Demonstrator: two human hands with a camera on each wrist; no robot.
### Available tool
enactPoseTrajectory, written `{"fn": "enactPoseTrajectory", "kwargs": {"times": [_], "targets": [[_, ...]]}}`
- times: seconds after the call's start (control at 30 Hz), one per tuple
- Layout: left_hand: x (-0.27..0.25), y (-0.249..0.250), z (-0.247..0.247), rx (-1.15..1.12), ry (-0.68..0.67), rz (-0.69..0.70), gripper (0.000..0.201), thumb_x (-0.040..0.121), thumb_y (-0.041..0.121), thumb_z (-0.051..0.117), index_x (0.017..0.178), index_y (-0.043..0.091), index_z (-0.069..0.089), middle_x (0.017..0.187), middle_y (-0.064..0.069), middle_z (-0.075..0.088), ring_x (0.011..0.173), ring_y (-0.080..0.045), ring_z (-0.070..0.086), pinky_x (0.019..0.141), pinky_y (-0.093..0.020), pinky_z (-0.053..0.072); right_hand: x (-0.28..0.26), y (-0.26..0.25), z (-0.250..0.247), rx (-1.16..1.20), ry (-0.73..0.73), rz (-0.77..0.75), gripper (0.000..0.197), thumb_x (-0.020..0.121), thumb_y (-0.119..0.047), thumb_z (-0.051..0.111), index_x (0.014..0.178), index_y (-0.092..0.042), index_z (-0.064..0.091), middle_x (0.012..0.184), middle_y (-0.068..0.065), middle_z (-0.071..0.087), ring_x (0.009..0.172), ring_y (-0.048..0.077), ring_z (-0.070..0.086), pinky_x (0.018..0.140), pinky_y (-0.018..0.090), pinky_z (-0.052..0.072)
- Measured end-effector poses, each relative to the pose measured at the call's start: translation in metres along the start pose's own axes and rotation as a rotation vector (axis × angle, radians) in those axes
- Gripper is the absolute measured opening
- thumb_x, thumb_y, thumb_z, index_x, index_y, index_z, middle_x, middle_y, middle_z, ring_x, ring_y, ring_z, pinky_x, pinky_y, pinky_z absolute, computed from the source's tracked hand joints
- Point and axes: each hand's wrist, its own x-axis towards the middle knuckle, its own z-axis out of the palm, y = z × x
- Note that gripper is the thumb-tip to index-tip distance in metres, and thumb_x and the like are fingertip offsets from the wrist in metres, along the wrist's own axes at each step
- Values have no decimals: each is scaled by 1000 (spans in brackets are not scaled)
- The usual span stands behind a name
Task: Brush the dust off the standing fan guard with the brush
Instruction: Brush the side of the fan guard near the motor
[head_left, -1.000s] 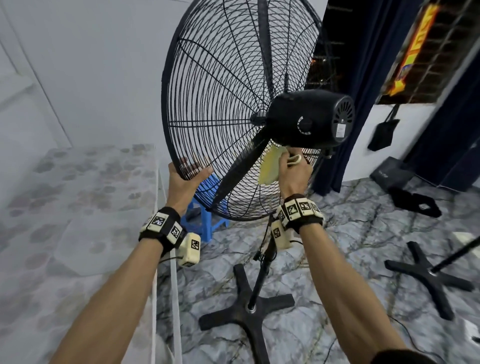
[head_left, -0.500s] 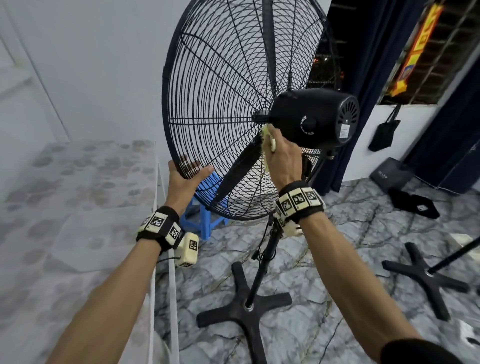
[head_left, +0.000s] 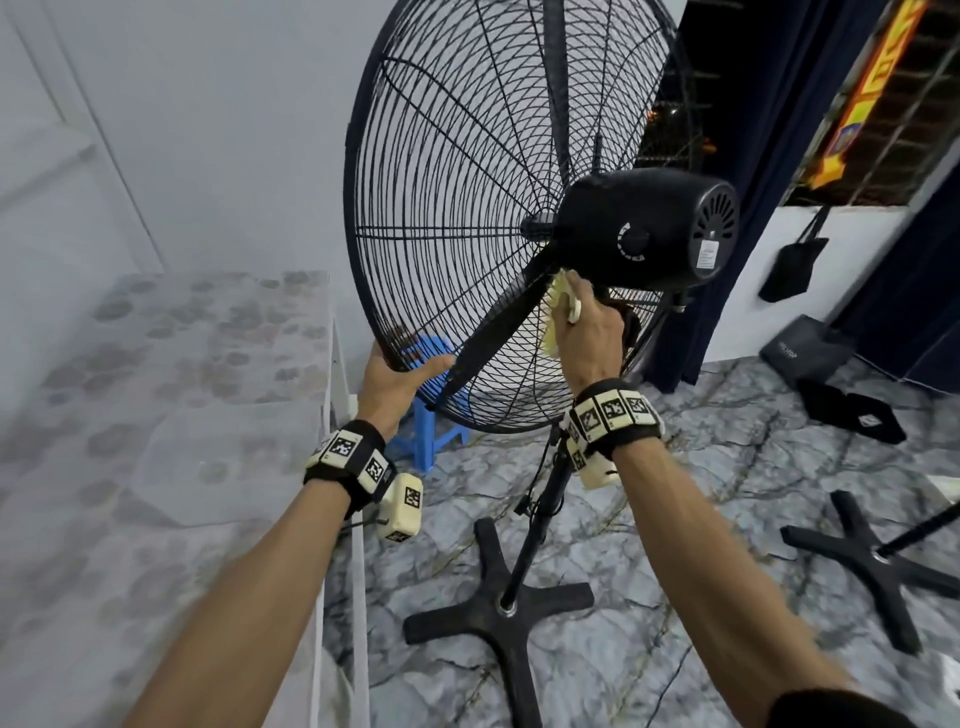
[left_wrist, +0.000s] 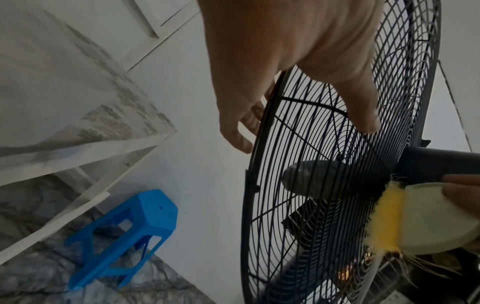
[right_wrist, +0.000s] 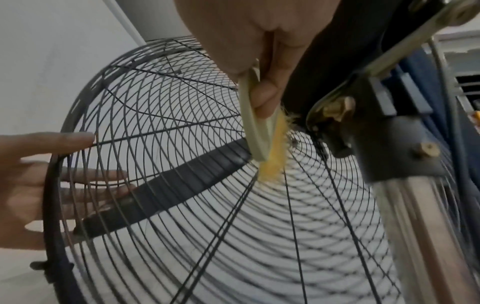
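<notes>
Fan guard (head_left: 447, 218): large black wire cage, upright on its pole and cross base (head_left: 498, 618), standing on the marble-pattern floor beside a white wall. Black motor housing (head_left: 649, 228) projects from its rear centre toward me. Blue stool (left_wrist: 124, 234) stands on the floor past the guard's lower edge. My left hand (head_left: 395, 382) grips the guard's lower-left rim, fingers over the front wires, thumb spread across the rear. My right hand (head_left: 587, 332) is clamped on the brush (right_wrist: 255, 125); its yellow bristles press the rear wires just below the motor housing.
</notes>
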Motion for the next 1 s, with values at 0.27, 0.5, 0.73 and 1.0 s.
{"fn": "enactPoseTrajectory", "kwargs": {"times": [0.27, 0.5, 0.73, 1.0], "targets": [[5, 2, 5, -16, -104, -44, 46, 77, 7, 89, 107, 28, 61, 109, 9, 69, 87, 11, 69, 88, -24, 53, 4, -6, 0, 46, 46, 21, 31, 105, -24, 52, 130, -9, 61, 75, 12, 70, 61, 27, 65, 61, 37, 55], [5, 2, -6, -33, -123, -69, 93, 60, 33, 102, 137, 6, 57, 117, 0, 72, 111, -13, 70, 104, -44, 56, 6, -14, -9, 49, 76, -13, 30, 105, -24, 53, 130, -10, 62, 71, 7, 67, 55, 16, 52, 60, 27, 44], [1, 10, -2, -27, -103, -77, 82, 66, 23, 94, 137, 8, 56, 114, 6, 71, 96, 5, 71, 99, -34, 55, -2, -7, -7, 66, 34, 122, 30, 103, -23, 54, 129, -9, 61, 71, 6, 65, 60, 23, 60, 61, 36, 51], [4, 3, -1, 13, -104, -30, 43, 79, 6, 88, 110, 22, 62, 102, 9, 71, 88, 7, 70, 86, -23, 56, -1, -12, 4, 113, 63, 228, 30, 103, -24, 55, 128, -8, 62, 74, 7, 67, 62, 22, 63, 62, 39, 58]]}}
